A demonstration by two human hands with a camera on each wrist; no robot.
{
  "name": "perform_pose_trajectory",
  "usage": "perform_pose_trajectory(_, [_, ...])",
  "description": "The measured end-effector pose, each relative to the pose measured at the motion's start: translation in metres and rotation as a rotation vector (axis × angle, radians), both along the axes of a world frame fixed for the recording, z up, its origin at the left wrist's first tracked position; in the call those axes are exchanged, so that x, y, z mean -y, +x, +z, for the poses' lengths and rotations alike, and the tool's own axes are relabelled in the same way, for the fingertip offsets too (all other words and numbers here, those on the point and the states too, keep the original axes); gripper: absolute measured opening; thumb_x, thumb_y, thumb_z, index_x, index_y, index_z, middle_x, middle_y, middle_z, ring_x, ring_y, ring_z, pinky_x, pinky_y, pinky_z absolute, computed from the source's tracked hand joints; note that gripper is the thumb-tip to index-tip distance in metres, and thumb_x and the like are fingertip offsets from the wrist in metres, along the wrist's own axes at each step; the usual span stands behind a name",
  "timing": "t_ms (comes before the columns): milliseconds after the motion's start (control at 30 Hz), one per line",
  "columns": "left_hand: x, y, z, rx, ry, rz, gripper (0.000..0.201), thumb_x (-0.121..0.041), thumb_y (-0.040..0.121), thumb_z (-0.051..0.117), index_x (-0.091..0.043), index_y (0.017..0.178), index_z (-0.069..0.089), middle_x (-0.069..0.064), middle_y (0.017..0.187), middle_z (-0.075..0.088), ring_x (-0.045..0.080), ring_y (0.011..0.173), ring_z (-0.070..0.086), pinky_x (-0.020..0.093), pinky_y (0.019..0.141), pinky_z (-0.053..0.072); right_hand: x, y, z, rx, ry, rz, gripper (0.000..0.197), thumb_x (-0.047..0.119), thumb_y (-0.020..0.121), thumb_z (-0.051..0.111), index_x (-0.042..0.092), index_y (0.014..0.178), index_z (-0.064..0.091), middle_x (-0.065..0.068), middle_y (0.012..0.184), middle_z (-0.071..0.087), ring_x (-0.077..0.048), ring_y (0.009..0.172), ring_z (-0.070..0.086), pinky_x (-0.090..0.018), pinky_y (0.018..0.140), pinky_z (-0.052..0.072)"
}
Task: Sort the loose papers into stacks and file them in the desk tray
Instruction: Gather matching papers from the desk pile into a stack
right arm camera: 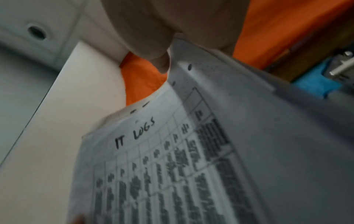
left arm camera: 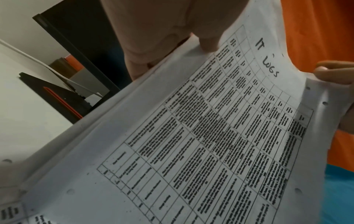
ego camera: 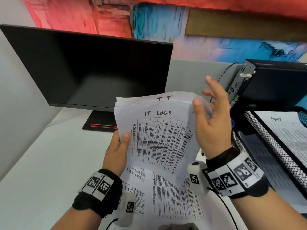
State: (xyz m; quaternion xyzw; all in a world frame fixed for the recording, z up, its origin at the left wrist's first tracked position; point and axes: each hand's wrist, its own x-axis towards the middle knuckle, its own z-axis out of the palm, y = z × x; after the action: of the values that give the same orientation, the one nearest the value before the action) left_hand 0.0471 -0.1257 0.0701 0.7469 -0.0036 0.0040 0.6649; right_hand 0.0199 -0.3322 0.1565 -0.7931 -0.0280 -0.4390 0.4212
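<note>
Got my left hand (ego camera: 116,150) grip pinching the white "IT LOGS" paper stack (ego camera: 159,136) left of the black mesh tray (ego camera: 272,146), right hand (ego camera: 211,123) thumbing its corner to check sheets.

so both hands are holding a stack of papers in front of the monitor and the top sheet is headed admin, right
Not quite. The top sheet of the stack is headed IT LOGS, as the head view and both wrist views show. The Admin heading is on the sheet lying in the mesh tray. The left hand and right hand do hold the stack before the monitor.

monitor (ego camera: 86,68) left, mesh tray (ego camera: 272,146) right, papers (ego camera: 174,200) between
</note>
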Motion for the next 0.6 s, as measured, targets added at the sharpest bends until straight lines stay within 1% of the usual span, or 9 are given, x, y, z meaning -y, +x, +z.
perform_pose_trajectory(67, [0.002, 0.001, 0.000, 0.008, 0.016, 0.000, 0.020, -0.034, 0.100, 0.034, -0.037, 0.114, 0.049, -0.032, 0.098, 0.053, -0.033, 0.077, 0.047, -0.009, 0.061, 0.033, 0.003, 0.000, -0.007, 0.007, -0.167, -0.062, 0.044, 0.020, 0.092, 0.059, 0.028, 0.133, 0.045, -0.002, 0.119, 0.043, 0.012, 0.108, 0.035, -0.007, 0.095, 0.032])
perform_pose_trajectory(133, [0.003, 0.003, 0.000, 0.005, 0.014, 0.002, 0.019, -0.034, 0.100, 0.033, -0.039, 0.110, 0.049, -0.034, 0.096, 0.053, -0.033, 0.076, 0.047, -0.009, 0.061, 0.033, 0.006, 0.001, -0.011, -0.048, -0.252, -0.116, 0.034, 0.024, 0.089, 0.063, 0.021, 0.123, 0.060, -0.010, 0.121, 0.043, 0.022, 0.102, 0.028, 0.001, 0.094, 0.024])
perform_pose_trajectory(200, [0.004, 0.007, 0.000, -0.010, 0.014, -0.011, 0.016, -0.033, 0.099, 0.037, -0.043, 0.099, 0.050, -0.033, 0.087, 0.060, -0.029, 0.076, 0.051, -0.006, 0.063, 0.036, 0.010, 0.003, -0.014, -0.082, -0.267, -0.144, 0.025, 0.025, 0.087, 0.066, 0.015, 0.110, 0.068, -0.012, 0.122, 0.044, 0.018, 0.094, 0.030, 0.004, 0.092, 0.021])
perform_pose_trajectory(233, [0.005, 0.008, -0.002, -0.015, 0.011, -0.021, 0.014, -0.034, 0.098, 0.042, -0.044, 0.097, 0.051, -0.033, 0.087, 0.063, -0.024, 0.079, 0.055, 0.000, 0.069, 0.040, 0.012, 0.004, -0.015, -0.081, -0.257, -0.154, 0.023, 0.025, 0.085, 0.068, 0.014, 0.106, 0.069, -0.011, 0.122, 0.044, 0.014, 0.092, 0.031, 0.004, 0.092, 0.021])
perform_pose_trajectory(333, [0.008, 0.013, -0.009, -0.018, 0.002, -0.041, 0.025, -0.032, 0.091, 0.057, -0.041, 0.114, 0.055, -0.023, 0.105, 0.066, -0.006, 0.099, 0.059, 0.023, 0.088, 0.045, 0.017, 0.005, -0.017, -0.074, -0.150, -0.129, 0.021, 0.024, 0.083, 0.070, 0.013, 0.100, 0.066, -0.003, 0.118, 0.041, 0.017, 0.102, 0.033, 0.000, 0.094, 0.024])
perform_pose_trajectory(400, [0.010, 0.014, -0.012, -0.024, -0.028, -0.025, 0.031, -0.029, 0.091, 0.058, -0.039, 0.121, 0.055, -0.022, 0.109, 0.065, -0.004, 0.104, 0.058, 0.027, 0.093, 0.044, 0.018, 0.003, -0.017, -0.069, -0.085, -0.088, 0.030, 0.023, 0.082, 0.070, 0.014, 0.109, 0.058, 0.000, 0.116, 0.043, 0.008, 0.107, 0.040, -0.010, 0.095, 0.033])
perform_pose_trajectory(467, [0.011, 0.015, -0.014, -0.028, -0.048, 0.006, 0.027, -0.027, 0.093, 0.056, -0.043, 0.115, 0.057, -0.023, 0.107, 0.067, -0.004, 0.104, 0.059, 0.029, 0.096, 0.044, 0.017, 0.001, -0.019, -0.069, 0.034, -0.042, 0.045, 0.020, 0.082, 0.071, 0.021, 0.119, 0.046, 0.008, 0.113, 0.047, -0.006, 0.107, 0.049, -0.021, 0.094, 0.041])
perform_pose_trajectory(533, [0.009, 0.015, -0.017, -0.030, -0.068, 0.043, 0.025, -0.027, 0.094, 0.055, -0.042, 0.113, 0.060, -0.020, 0.107, 0.069, 0.001, 0.107, 0.061, 0.035, 0.100, 0.044, 0.017, -0.002, -0.027, -0.124, 0.231, 0.010, 0.051, 0.018, 0.082, 0.072, 0.030, 0.120, 0.041, 0.018, 0.113, 0.050, -0.006, 0.107, 0.055, -0.021, 0.091, 0.046])
perform_pose_trajectory(600, [0.008, 0.014, -0.017, -0.025, -0.092, 0.062, 0.025, -0.028, 0.094, 0.054, -0.039, 0.116, 0.060, -0.021, 0.108, 0.069, 0.002, 0.108, 0.061, 0.037, 0.101, 0.044, 0.017, -0.006, -0.045, -0.223, 0.419, 0.086, 0.041, 0.019, 0.084, 0.068, 0.034, 0.115, 0.045, 0.015, 0.111, 0.058, -0.005, 0.102, 0.060, -0.022, 0.085, 0.050])
